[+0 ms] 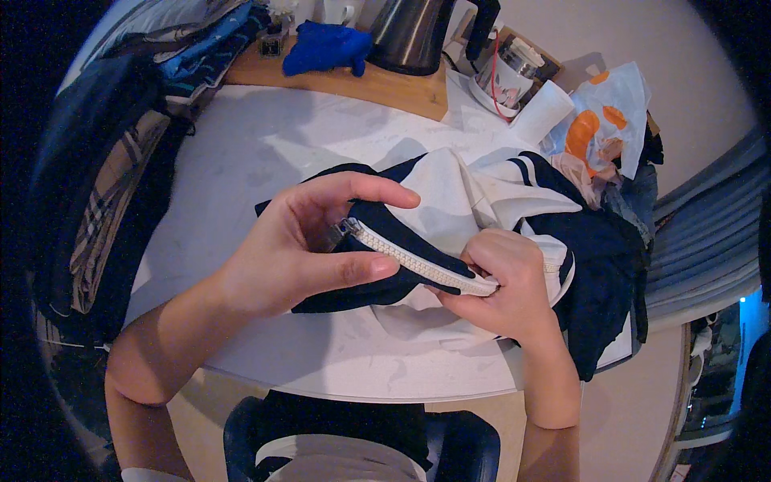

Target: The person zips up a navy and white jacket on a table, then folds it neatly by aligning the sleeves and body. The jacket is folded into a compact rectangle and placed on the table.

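Note:
A black and white zippered garment lies bunched on the white table in front of me. Its white-toothed zipper runs between my hands, with the teeth joined over the visible stretch. My left hand is at the zipper's left end, beside the metal slider; its thumb rests along the black fabric edge and its index finger is stretched out above. My right hand is closed on the other end of the zipper and the fabric around it. Fingers of both hands are partly hidden.
Along the far edge, a wooden board bears a blue cloth and an electric kettle. Right of it are a glass jar, a white paper roll and a plastic bag. Folded clothes are piled at left.

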Demonstrator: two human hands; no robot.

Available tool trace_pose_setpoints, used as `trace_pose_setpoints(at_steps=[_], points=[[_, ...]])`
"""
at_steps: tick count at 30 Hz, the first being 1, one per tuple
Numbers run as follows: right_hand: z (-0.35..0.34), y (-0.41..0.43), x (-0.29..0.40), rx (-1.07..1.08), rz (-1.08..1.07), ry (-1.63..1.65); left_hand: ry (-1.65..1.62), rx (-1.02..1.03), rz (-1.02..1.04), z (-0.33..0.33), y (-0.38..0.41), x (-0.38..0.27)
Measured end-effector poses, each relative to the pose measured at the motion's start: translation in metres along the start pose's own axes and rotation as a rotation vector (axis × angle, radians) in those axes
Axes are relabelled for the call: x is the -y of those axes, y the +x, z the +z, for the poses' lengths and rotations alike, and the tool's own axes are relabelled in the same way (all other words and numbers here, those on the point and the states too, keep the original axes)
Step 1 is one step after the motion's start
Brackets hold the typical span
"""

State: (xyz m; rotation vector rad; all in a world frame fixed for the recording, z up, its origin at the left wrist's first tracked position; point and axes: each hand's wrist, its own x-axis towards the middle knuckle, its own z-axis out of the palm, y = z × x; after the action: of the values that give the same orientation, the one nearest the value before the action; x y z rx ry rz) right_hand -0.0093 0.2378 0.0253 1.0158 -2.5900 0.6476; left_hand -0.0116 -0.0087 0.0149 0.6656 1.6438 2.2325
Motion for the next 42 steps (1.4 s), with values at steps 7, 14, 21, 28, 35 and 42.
trace_pose_setpoints(at_steps=[7,14,21,28,35,42], points=[[0.0004,0.0003,0.0008,-0.015,-0.028,0.002,0.021,-0.048,-0.067,0.0026,-0.0023,-0.0021],[-0.0009,0.0008,0.0024,0.001,-0.025,-0.004,-0.020,-0.102,-0.120,0.0042,-0.0021,0.0003],[0.0011,0.0003,0.0023,0.008,-0.012,-0.013,-0.004,-0.108,-0.130,0.0033,-0.0033,0.0023],[0.0011,0.0004,0.0028,-0.005,-0.014,-0.011,-0.018,-0.110,-0.118,0.0055,-0.0024,0.0002],[0.0014,0.0007,0.0020,-0.016,-0.017,-0.013,-0.045,-0.058,-0.054,0.0032,-0.0035,0.0042],[0.0020,0.0019,0.0028,-0.023,-0.018,0.000,-0.067,-0.097,-0.083,0.0066,-0.0041,0.0013]])
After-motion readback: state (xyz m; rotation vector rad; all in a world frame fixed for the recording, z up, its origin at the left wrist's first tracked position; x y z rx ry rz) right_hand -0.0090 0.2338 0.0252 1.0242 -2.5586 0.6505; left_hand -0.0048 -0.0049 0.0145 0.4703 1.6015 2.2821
